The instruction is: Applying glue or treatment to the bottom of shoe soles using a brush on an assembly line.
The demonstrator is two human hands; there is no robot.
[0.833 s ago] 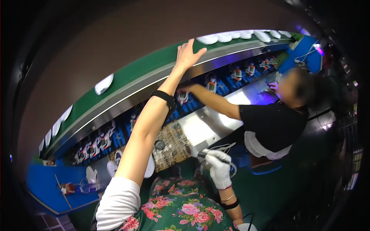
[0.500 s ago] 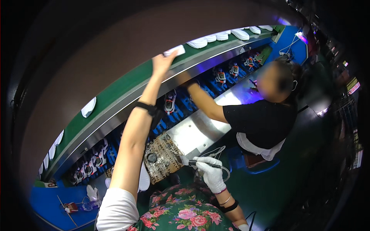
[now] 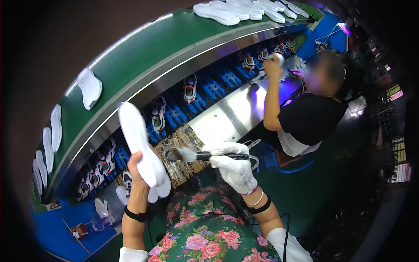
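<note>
Taped board (image 3: pixel 181 137) is the landmark. White sole (image 3: pixel 142 144) is up over the board's left edge, long end pointing away from the person. Bare left hand (image 3: pixel 138 170) grasps it near its lower end, thumb on the edge. Gloved right hand (image 3: pixel 234 169), above the board's right edge, is closed around the handle of a brush (image 3: pixel 187 154); bristles are over the board, pointing at the sole. Touching or just apart: can't tell, brush is blurred.

Risks, my judgement: hold is at one end only, so a push from the brush could tip or twist the sole, maybe drop it on the board. Bare thumb is near the brush's line; a stroke running wide could hit it. If the bristles are wet (can't tell), drips could mark the board or the loose soles (image 3: pixel 163 188) at its near left corner. White cord (image 3: pixel 255 162), right of the board beside the right hand, could snag and pull a stroke off. Shoes (image 3: pixel 159 115) stand beyond the board's far left side; a wide swing of the sole's far end could knock one.
</note>
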